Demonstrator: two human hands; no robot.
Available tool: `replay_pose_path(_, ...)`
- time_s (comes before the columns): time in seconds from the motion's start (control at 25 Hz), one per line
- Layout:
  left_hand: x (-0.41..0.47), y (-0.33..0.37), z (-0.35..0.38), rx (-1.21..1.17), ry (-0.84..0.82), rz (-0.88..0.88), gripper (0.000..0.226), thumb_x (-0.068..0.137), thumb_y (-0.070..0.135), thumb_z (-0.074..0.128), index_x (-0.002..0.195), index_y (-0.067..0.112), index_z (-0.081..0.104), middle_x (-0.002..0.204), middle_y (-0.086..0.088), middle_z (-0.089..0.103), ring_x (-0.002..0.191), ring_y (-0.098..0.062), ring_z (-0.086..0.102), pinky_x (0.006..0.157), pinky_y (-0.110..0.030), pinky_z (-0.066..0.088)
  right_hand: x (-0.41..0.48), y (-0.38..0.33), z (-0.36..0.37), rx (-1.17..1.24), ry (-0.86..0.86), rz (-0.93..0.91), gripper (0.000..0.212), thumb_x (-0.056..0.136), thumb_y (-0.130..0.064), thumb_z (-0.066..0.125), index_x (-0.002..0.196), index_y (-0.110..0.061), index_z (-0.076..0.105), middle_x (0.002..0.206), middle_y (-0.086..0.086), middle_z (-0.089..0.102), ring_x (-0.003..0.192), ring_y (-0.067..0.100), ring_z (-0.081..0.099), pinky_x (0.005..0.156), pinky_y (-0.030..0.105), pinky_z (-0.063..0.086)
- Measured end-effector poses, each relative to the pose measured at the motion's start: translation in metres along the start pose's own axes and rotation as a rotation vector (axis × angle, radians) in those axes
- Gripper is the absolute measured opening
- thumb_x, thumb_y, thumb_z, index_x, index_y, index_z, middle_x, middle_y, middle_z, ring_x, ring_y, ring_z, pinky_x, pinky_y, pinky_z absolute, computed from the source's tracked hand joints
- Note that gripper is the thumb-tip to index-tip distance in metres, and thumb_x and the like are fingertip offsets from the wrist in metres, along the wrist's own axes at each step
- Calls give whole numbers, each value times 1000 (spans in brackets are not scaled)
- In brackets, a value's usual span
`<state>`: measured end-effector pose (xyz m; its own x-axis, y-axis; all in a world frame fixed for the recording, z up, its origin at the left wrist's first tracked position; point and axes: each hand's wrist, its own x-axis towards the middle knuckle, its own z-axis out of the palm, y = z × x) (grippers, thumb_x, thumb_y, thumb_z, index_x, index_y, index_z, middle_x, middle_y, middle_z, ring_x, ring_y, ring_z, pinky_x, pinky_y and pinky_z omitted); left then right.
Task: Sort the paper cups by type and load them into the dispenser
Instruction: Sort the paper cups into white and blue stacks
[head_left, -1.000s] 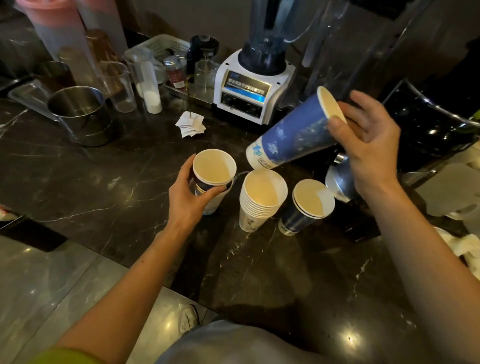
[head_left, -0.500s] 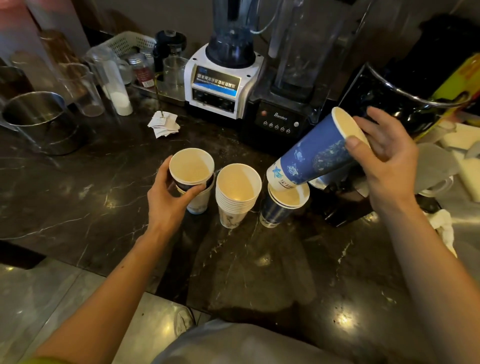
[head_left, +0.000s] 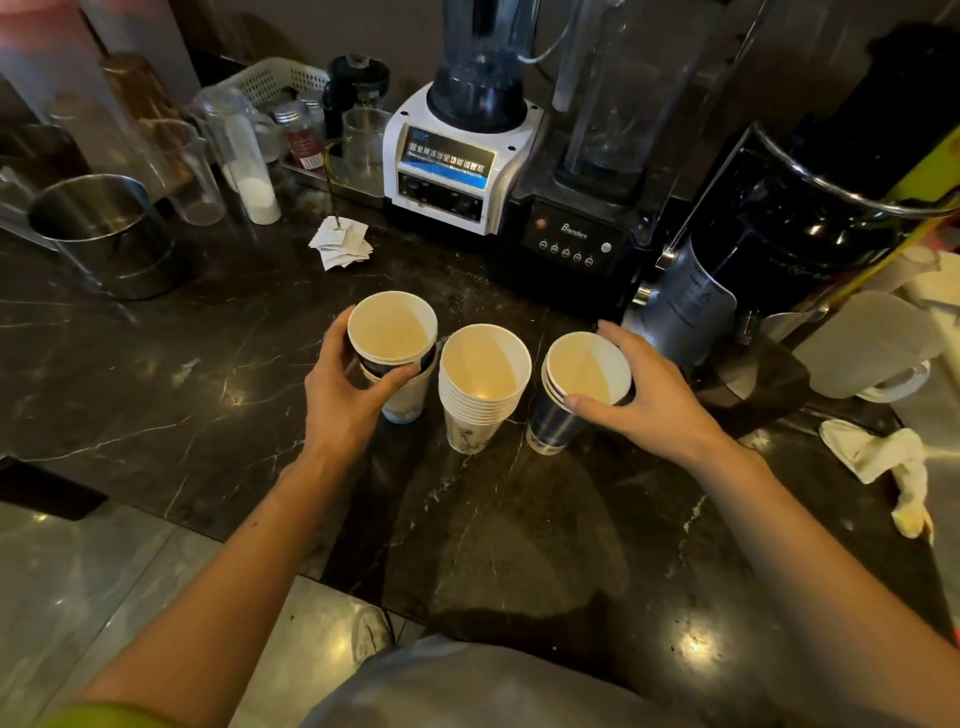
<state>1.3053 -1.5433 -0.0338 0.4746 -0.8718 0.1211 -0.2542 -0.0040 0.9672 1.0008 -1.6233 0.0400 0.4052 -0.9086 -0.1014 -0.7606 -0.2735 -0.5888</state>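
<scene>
Three stacks of paper cups stand in a row on the dark marble counter (head_left: 156, 364). My left hand (head_left: 345, 395) grips the left stack (head_left: 392, 332), dark blue cups nested in a white cup. The middle stack (head_left: 483, 384) of several white printed cups stands free. My right hand (head_left: 641, 397) grips the rim of the dark blue stack (head_left: 584, 369) on the right, thumb at the front and fingers behind it. No cup dispenser can be made out.
Behind the cups stand a white blender (head_left: 457, 156), a black blender (head_left: 587, 218) and a black machine (head_left: 779, 234). A steel pot (head_left: 98, 234), clear tumblers and paper slips (head_left: 340, 244) lie to the left. A crumpled cloth (head_left: 883, 457) and a plastic jug (head_left: 867, 348) lie to the right.
My right hand brought the tilted blue cup down and nested it upright into the blue stack on the right. The left hand stayed on the left stack.
</scene>
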Motion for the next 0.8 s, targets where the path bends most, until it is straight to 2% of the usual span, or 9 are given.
replay_pose_path(0.08,0,-1,2,2,-10,1,82,75,20,83,143,28,38,142,13,48,132,-3,43,98,-8,37,2,-3,-4,-42,-43,9,100,73,-58,74,154,-28,22,158,-4,28,144,18,27,115,41,27)
replay_pose_path(0.16,1,-4,2,12,-9,0,83,75,21,83,144,27,36,144,11,47,134,-5,43,98,-6,37,8,-24,-10,-21,16,-50,96,76,-58,72,154,-28,23,160,-5,25,145,16,25,117,40,25)
replay_pose_path(0.28,1,-5,1,9,-4,-20,89,74,22,84,147,25,33,148,8,44,136,-8,41,104,-15,38,29,-77,-2,-2,43,-208,90,79,-55,72,152,-27,28,158,-5,30,144,15,29,116,39,28)
replay_pose_path(0.4,1,-5,-1,-5,-40,-30,93,72,28,85,148,26,31,147,9,44,136,-8,42,111,-30,39,57,-133,29,-104,-116,-319,98,76,-57,74,154,-25,23,159,-2,29,144,19,30,114,43,33)
replay_pose_path(0.56,0,-5,-3,-54,-79,-25,88,73,28,85,145,27,34,142,11,50,131,-5,48,109,-39,43,88,-165,66,-324,-317,-308,108,70,-59,77,155,-25,19,159,0,27,144,23,30,110,47,36)
replay_pose_path(0.68,1,-4,-2,-49,-92,-8,85,72,28,85,142,30,37,136,19,51,129,-2,47,109,-37,43,96,-164,68,-332,-271,-306,103,69,-55,79,153,-23,27,151,2,40,138,24,38,105,43,40)
replay_pose_path(0.8,4,-8,-2,-26,-104,-19,85,72,29,85,142,34,37,131,28,49,128,4,46,110,-28,40,93,-162,65,-324,-226,-339,96,71,-51,79,150,-25,31,144,2,49,133,24,42,99,41,42)
